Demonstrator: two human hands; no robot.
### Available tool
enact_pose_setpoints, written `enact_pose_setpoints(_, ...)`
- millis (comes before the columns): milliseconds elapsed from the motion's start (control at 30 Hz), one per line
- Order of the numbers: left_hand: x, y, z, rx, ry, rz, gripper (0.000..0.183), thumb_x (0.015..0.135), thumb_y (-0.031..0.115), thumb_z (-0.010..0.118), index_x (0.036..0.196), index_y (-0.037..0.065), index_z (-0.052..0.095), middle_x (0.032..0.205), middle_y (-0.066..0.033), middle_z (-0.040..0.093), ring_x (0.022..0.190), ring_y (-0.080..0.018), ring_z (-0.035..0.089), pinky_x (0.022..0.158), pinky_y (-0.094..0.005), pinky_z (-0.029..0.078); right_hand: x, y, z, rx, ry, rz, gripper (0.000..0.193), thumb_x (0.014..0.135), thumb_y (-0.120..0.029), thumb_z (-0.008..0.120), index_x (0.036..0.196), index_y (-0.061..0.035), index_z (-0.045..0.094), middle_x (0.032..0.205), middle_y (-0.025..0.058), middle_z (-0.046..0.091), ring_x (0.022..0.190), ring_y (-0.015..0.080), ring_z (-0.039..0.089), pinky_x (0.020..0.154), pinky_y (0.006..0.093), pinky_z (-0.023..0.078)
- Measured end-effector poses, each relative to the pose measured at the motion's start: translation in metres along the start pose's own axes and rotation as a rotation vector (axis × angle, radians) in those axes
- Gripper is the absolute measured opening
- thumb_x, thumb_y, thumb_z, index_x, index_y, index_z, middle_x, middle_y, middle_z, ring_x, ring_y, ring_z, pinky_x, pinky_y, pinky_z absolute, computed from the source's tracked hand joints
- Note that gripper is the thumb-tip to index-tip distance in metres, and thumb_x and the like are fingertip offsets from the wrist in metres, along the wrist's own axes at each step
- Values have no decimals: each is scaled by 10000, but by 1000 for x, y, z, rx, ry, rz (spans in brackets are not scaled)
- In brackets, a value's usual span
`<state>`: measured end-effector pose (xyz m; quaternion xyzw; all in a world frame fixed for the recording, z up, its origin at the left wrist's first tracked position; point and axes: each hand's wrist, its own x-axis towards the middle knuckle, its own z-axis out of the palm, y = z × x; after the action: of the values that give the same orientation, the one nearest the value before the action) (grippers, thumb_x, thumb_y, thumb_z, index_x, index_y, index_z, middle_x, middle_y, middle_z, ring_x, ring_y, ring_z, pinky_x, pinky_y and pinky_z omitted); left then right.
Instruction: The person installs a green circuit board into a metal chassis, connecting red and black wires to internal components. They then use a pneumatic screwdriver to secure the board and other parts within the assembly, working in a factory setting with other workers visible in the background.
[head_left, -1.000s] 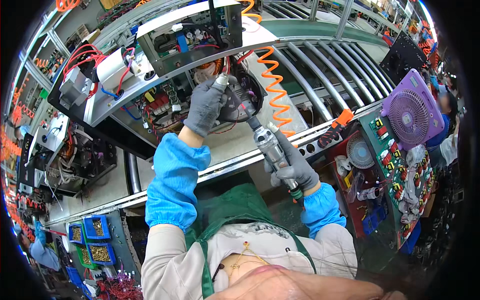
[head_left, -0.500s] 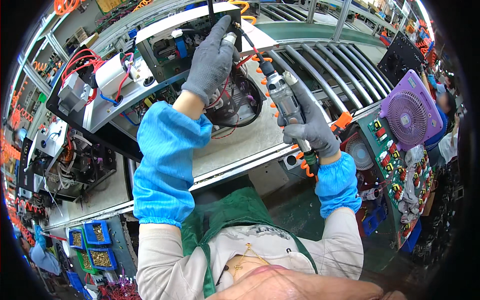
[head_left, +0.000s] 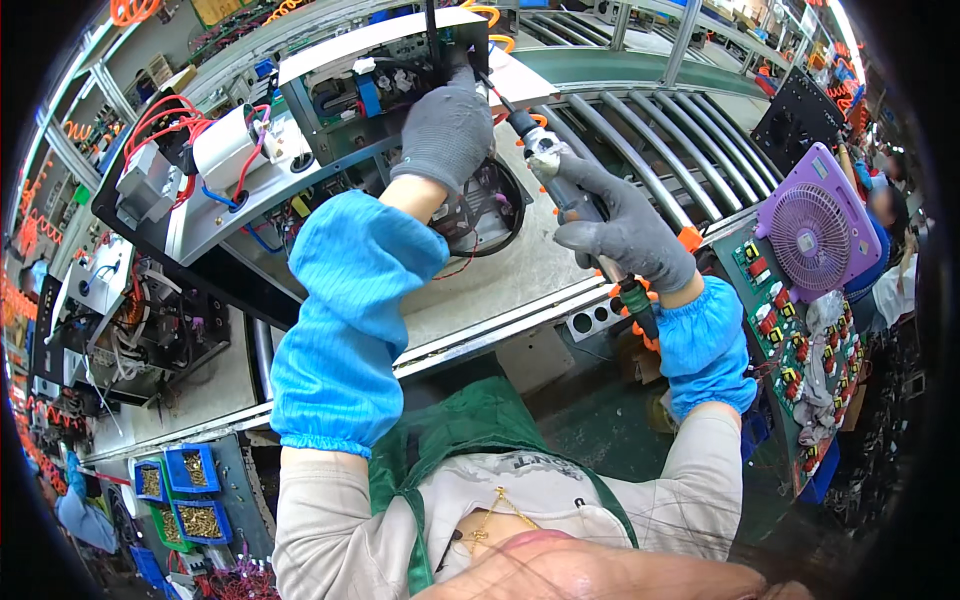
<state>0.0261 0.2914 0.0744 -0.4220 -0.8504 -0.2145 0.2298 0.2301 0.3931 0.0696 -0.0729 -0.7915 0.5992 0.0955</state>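
My left hand [head_left: 445,135], in a grey glove, reaches into the right end of an open metal housing [head_left: 330,115]. Its fingers are drawn together at the end panel, and whatever they pinch is hidden. My right hand [head_left: 635,225], also gloved, is wrapped around a power screwdriver [head_left: 575,195] with a silver body and a green fitting at its rear. Its long thin bit [head_left: 497,92] points up and left, with the tip close to my left fingertips; contact cannot be made out. Wires and a black cable loop [head_left: 520,205] lie below the housing.
Metal rollers [head_left: 660,150] run beyond the bench at the right. A purple fan [head_left: 812,222] stands beside circuit boards [head_left: 790,350]. Blue bins [head_left: 203,520] of small brass-coloured parts sit at lower left. Another opened unit [head_left: 130,330] is on the left, and an orange coiled hose trails near the screwdriver.
My left hand has moved slightly down and right, its fingers now deeper in the housing end. My right hand has shifted a little right with the screwdriver, its bit still near the left fingers.
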Motion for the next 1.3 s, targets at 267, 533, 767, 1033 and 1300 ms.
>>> enact_pose_setpoints(267, -38, 4, 6, -498, 144, 26, 388, 908, 199, 516, 1224, -23, 471, 731, -144, 628, 635, -243, 627, 581, -375, 493, 4, -38, -9, -409, -2, -9, 674, 710, -233, 722, 1329, -108, 486, 924, 113, 620, 752, 114, 583, 659, 265, 497)
enact_pose_setpoints(533, -104, -44, 24, -1400, -387, -549, 363, 948, 324, 503, 1112, 15, 601, 692, -7, 559, 564, -84, 463, 514, -230, 385, 5, -74, 1, -60, -129, -39, 577, 766, -210, 672, 1316, -150, 507, 911, 64, 613, 712, 90, 586, 589, 233, 498)
enact_pose_setpoints(767, -131, -56, 42, -1388, -494, -635, 341, 923, 180, 466, 1184, -23, 548, 880, -65, 615, 668, -82, 506, 573, -202, 435, 8, -86, 7, -112, -97, -2, 536, 803, -165, 630, 1318, -128, 489, 869, 84, 608, 562, 105, 588, 477, 252, 503)
enact_pose_setpoints(1033, -141, -59, 33, -1623, -441, -620, 287, 942, 123, 499, 1183, -33, 514, 897, -80, 604, 638, -45, 507, 523, -156, 433, 13, -72, 1, -194, -82, -60, 595, 761, -209, 691, 1315, -118, 492, 839, 88, 638, 558, 97, 592, 463, 246, 496)
enact_pose_setpoints(1300, -132, -51, 29, -1508, -322, -702, 213, 942, 219, 553, 1061, 50, 605, 798, 2, 584, 539, -9, 428, 444, -142, 381, 0, -69, 15, -175, -19, 18, 662, 714, -190, 651, 1345, -112, 465, 908, 51, 568, 619, 87, 556, 530, 237, 483)
